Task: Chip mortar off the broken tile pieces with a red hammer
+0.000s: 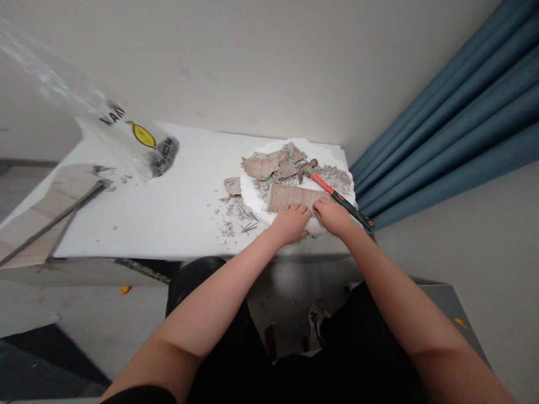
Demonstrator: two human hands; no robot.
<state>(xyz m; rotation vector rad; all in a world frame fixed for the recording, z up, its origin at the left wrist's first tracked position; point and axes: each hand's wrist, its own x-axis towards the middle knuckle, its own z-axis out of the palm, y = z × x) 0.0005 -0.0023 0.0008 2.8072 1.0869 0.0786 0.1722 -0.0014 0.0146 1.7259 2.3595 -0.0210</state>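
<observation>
A brown strip with a dotted, perforated-looking surface (pixel 290 196) lies across the near part of a round white slab or pad (pixel 255 200). My left hand (pixel 291 223) is closed over its near edge, fingers on top and thumb toward me. Beside it, my right hand (pixel 332 214) has its fingers curled and pressed on the strip's right part. A claw hammer (pixel 332 193) with a red and black handle rests just beyond my right hand, its head among grey crumbs. Crumpled brown pieces (pixel 269 165) of similar texture lie behind the strip.
Several thin nails (pixel 249 227) and grey crumbs (pixel 227 227) are scattered on the white table (pixel 168 219). A clear plastic bag (pixel 126 134) with dark contents stands at left, near a long dark bar (pixel 54 221). Blue curtains (pixel 455 123) hang close on the right.
</observation>
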